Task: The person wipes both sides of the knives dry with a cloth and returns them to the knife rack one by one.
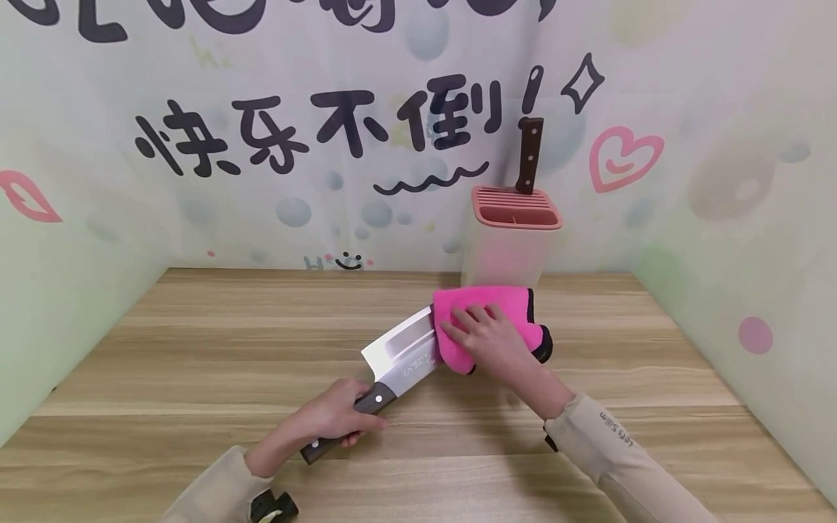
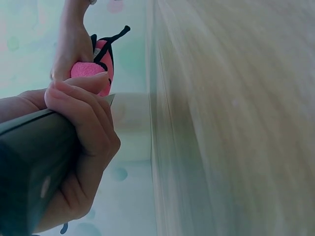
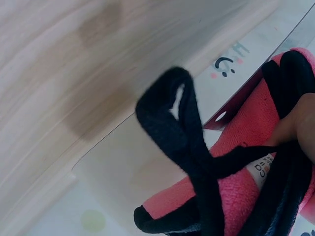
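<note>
A kitchen cleaver (image 1: 408,356) is held above the table, its wide blade slanting up to the right. My left hand (image 1: 335,410) grips its dark riveted handle (image 2: 34,162). A pink cloth (image 1: 451,309) with black edging is folded over the far end of the blade and hides the tip. My right hand (image 1: 495,340) holds the cloth from above, fingers bent over it. In the right wrist view the thumb presses on the cloth (image 3: 248,115), and a black hanging loop (image 3: 162,115) dangles from it.
Behind the cloth stands a white knife block (image 1: 503,254) with a pink slotted top. One brown-handled knife (image 1: 530,154) sticks up from it. A wood-grain table (image 1: 216,341) lies below, closed in by printed fabric walls (image 1: 739,240) at the back and both sides.
</note>
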The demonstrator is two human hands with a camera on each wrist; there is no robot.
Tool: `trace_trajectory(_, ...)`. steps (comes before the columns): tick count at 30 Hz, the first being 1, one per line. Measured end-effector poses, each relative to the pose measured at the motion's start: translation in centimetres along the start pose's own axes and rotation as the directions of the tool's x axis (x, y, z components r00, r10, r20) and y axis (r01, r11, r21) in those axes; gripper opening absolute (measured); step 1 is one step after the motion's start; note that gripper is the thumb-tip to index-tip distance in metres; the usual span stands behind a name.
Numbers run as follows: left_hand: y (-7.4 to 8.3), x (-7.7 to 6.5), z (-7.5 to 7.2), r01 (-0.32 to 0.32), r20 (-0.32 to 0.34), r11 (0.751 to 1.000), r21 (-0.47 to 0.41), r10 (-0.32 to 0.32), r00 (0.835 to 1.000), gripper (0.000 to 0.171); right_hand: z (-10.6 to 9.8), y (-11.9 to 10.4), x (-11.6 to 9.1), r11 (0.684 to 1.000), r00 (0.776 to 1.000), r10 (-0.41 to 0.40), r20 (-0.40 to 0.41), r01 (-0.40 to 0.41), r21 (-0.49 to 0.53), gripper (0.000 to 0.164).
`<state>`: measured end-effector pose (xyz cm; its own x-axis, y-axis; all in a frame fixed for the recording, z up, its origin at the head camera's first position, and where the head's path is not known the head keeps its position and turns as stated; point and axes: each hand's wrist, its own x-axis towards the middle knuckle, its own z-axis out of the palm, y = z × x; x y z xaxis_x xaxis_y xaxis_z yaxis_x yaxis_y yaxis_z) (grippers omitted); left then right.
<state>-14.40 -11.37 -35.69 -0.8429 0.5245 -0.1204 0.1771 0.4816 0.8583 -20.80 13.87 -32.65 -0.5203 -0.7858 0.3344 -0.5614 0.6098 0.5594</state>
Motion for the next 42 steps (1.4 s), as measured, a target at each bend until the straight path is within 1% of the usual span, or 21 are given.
trace_trajectory(5,0.0,0.2,0.2,0.007,0.005,1.0,-0.009,-0.007,1.0,0.021,-0.3,-0.7,0.3,1.0,0.999,-0.029,-0.033,0.028,-0.004,0.038)
trace_trajectory(13,0.1,0.3,0.2,0.016,0.012,1.0,-0.011,-0.015,1.0,0.021,-0.6,-1.8,0.6,0.997,0.993,-0.083,-0.085,0.082,-0.013,0.039)
trace_trajectory(22,0.3,0.4,0.2,0.026,0.018,0.999,-0.018,-0.026,1.0,0.02,-1.2,-2.9,0.9,0.991,0.985,-0.133,-0.113,0.13,-0.029,0.038)
trace_trajectory(27,0.4,0.5,0.3,0.032,0.02,0.999,-0.033,-0.031,0.999,0.02,-1.7,-3.6,1.0,0.987,0.982,-0.159,-0.102,0.156,-0.039,0.039)
trace_trajectory(31,0.4,0.5,0.3,0.031,0.025,0.999,-0.037,-0.03,0.999,0.019,-2.1,-3.9,1.0,0.982,0.98,-0.185,-0.071,0.183,-0.045,0.042)
trace_trajectory(34,0.4,0.6,0.3,0.036,0.029,0.998,-0.043,-0.035,0.999,0.018,-2.1,-4.2,1.0,0.979,0.976,-0.205,-0.073,0.202,-0.037,0.043)
trace_trajectory(42,0.5,0.7,0.4,0.03,0.035,0.999,-0.036,-0.029,0.999,0.019,-2.1,-4.5,1.2,0.963,0.951,-0.267,-0.156,0.26,-0.068,0.039)
